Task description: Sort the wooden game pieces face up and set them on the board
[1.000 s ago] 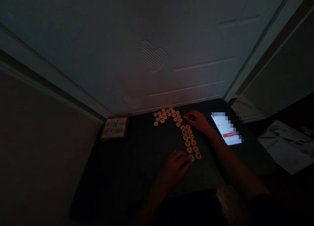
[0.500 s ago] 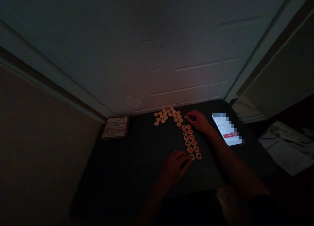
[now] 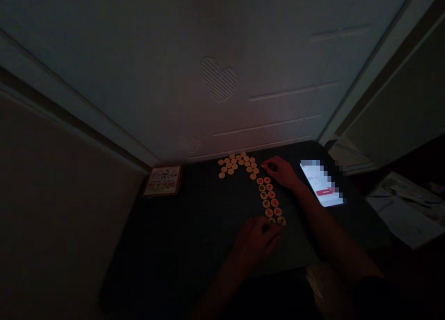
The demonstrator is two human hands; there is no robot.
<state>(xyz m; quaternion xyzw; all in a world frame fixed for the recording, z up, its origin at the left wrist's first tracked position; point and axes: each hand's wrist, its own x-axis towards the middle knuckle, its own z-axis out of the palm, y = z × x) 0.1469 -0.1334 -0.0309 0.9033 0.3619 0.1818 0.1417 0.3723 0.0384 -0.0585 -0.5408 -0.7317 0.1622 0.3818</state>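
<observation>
Round Chinese chess pieces (image 3: pixel 266 203) lie in two adjoining columns on the dark table, with red or dark characters facing up. At the near end of these columns is my left hand (image 3: pixel 255 236), its fingers apart and its fingertips at the last two pieces (image 3: pixel 281 220). Farther back, my right hand (image 3: pixel 280 170) rests on the table just right of a loose group of plain-looking pieces (image 3: pixel 247 164). Its thumb and forefinger are curled together at the tips; whatever may be between them is too dark to make out.
A lit phone (image 3: pixel 321 185) lies at the right of the table (image 3: pixel 194 227). At the back left sits a square box (image 3: pixel 162 180) with a printed top. A panel with raised hearts (image 3: pixel 219 80) stands behind the table, and papers (image 3: pixel 406 208) lie beyond its right side.
My left hand has shifted slightly right, its fingertips moving from the left piece of the nearest pair toward the right one. My right hand has stayed in place.
</observation>
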